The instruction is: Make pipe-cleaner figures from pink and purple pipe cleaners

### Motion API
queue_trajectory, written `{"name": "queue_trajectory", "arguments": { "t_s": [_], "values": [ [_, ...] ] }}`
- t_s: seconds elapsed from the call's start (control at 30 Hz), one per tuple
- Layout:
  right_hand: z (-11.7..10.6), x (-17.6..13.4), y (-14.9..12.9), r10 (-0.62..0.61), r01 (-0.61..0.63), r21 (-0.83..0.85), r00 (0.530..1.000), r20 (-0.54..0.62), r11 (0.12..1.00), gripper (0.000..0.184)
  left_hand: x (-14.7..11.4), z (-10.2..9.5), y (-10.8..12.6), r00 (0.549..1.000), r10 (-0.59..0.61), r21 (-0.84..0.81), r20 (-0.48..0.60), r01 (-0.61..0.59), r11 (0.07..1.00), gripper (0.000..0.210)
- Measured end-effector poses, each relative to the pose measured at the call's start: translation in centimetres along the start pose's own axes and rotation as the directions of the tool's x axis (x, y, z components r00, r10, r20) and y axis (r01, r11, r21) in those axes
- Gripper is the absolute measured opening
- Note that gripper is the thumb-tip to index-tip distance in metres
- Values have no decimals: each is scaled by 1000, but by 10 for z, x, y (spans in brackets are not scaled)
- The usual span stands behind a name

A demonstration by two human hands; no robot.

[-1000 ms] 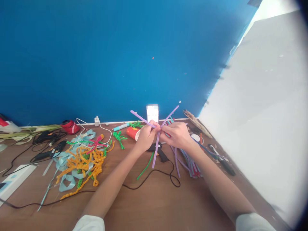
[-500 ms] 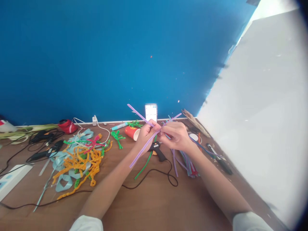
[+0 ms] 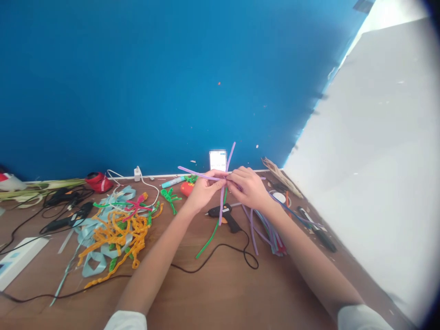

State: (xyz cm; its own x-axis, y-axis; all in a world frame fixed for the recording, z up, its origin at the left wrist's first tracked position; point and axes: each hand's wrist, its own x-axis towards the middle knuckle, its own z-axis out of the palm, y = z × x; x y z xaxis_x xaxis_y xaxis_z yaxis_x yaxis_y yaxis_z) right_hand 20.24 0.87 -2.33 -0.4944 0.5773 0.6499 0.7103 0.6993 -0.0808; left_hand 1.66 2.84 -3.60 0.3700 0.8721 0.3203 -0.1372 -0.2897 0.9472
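Note:
Purple pipe cleaners (image 3: 192,172) cross each other in the air between my hands. One strand points left, another rises upright and hangs below the crossing. My left hand (image 3: 207,187) is closed in a pinch on them close to the crossing. My right hand (image 3: 248,185) pinches them from the other side, its fingertips meeting those of the left; the exact crossing is partly covered by fingers. Under the hands lie a black glue gun (image 3: 225,214) and a green pipe cleaner (image 3: 208,243) on the wooden table (image 3: 213,298).
To the left, orange twisted pipe cleaners (image 3: 118,233) lie over light blue ribbon (image 3: 94,263). Green knotted figures (image 3: 169,197), a red cup (image 3: 186,189) and a lit phone (image 3: 217,160) stand further back. More purple strands (image 3: 253,233) and a black-handled tool (image 3: 323,236) lie right. A cable crosses the front.
The crossed purple pipe cleaners have turned, so the strand that slanted down left now hangs nearly upright. Both hands stay together, the left wrist turned slightly.

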Motion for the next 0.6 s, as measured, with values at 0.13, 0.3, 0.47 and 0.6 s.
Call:
{"name": "queue_trajectory", "arguments": {
  "t_s": [0.13,0.3,0.47,0.6],
  "values": [
    [23,5,20,222,-192,260,971,-93,946,31,2,-8,2,992,-15,9,-129,16,1000,20],
    [67,25,61,558,-488,361,821,-117,795,28,4,-18,9,959,-114,-24,-261,112,993,22],
    [100,55,95,740,-679,383,673,-17,626,28,5,-22,13,942,-196,-72,-271,184,980,22],
    [118,73,107,829,-768,383,560,12,513,34,5,-20,10,943,-205,-115,-262,180,977,13]
  ]
}}
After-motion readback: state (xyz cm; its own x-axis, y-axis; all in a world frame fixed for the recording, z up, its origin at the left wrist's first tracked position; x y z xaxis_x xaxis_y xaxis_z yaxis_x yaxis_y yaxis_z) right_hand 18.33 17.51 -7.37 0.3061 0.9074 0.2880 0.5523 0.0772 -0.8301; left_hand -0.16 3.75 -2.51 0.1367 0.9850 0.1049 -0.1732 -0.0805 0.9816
